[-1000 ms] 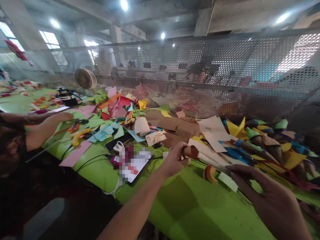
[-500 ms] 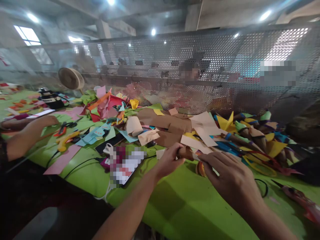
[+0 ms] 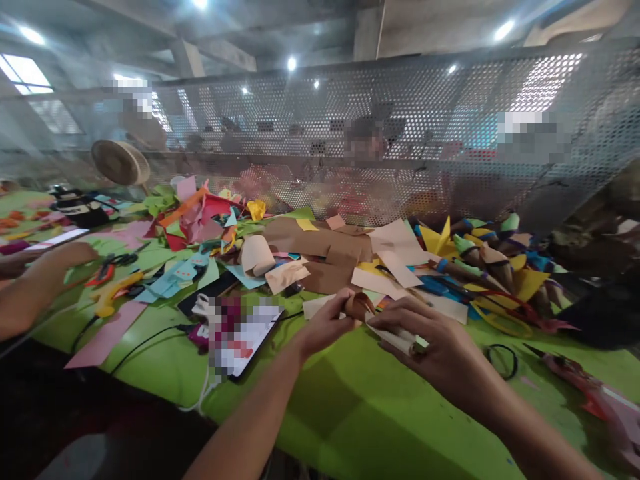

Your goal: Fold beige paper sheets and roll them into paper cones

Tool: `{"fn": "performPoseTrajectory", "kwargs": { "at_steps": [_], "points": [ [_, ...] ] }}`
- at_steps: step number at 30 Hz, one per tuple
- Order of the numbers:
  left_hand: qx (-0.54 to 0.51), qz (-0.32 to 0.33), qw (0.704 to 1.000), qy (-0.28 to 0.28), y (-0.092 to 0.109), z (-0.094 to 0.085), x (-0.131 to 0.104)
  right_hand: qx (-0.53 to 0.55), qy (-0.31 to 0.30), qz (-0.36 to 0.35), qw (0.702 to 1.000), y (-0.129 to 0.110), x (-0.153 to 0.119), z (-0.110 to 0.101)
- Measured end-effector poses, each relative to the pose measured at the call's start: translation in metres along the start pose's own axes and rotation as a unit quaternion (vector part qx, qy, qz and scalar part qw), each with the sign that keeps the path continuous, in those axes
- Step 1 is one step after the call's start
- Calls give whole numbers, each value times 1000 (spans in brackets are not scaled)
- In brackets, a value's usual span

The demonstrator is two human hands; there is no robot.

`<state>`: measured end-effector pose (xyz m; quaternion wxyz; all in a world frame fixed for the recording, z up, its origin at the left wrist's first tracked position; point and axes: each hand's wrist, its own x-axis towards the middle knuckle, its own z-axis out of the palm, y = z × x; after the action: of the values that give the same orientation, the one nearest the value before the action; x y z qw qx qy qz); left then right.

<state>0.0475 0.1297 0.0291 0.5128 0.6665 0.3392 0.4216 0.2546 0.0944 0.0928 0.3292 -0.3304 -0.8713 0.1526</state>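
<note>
My left hand (image 3: 327,325) is closed around a curled piece of brown paper (image 3: 359,305), just above the green table (image 3: 365,413). Close on its right, my right hand (image 3: 433,337) pinches a rolled piece of cream paper (image 3: 400,340) between thumb and fingers. The two rolls almost meet; whether they touch I cannot tell. Behind my hands lie flat brown sheets (image 3: 325,243) and pale paper strips (image 3: 383,283). A phone (image 3: 257,340) with a lit screen rests left of my left forearm.
Paper cones (image 3: 495,257) are heaped at right, near red-handled scissors (image 3: 575,373) and a black ring (image 3: 501,361). At left are a yellow glue gun (image 3: 117,293), cables and another person's arm (image 3: 45,287). A perforated metal screen (image 3: 310,153) stands behind the table, with a fan (image 3: 120,162).
My view has turned slightly right. My right hand has tilted, baring the cream roll in its grip. The brown paper in my left hand now shows its open end. An orange ring beneath is hidden now.
</note>
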Motion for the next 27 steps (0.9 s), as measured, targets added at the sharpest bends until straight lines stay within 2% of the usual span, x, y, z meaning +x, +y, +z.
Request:
{"fn": "performPoseTrajectory", "kwargs": {
  "at_steps": [5, 7, 12, 17, 22, 24, 27],
  "points": [
    [-61, -28, 997, -24, -3, -1, -1, 13, 58, -6, 998, -3, 0, -3],
    [-73, -45, 996, -26, -7, -1, -1, 28, 63, 4, 998, -4, 1, -6],
    [-80, -92, 991, -46, -17, -3, 1, 73, 16, 74, 994, -3, 7, -12],
    [-40, -93, 992, -74, -22, -6, 0, 176, -12, 163, 971, 6, 15, -14],
    [4, -88, 993, -80, -17, -5, -1, 278, -30, 183, 943, 7, 25, -12],
    [20, -89, 993, -80, -18, -6, -1, 258, -16, 182, 949, 4, 27, -7],
    [16, -76, 993, -84, -20, -6, -1, 147, 41, 139, 978, 0, 24, 6]
  ]
}}
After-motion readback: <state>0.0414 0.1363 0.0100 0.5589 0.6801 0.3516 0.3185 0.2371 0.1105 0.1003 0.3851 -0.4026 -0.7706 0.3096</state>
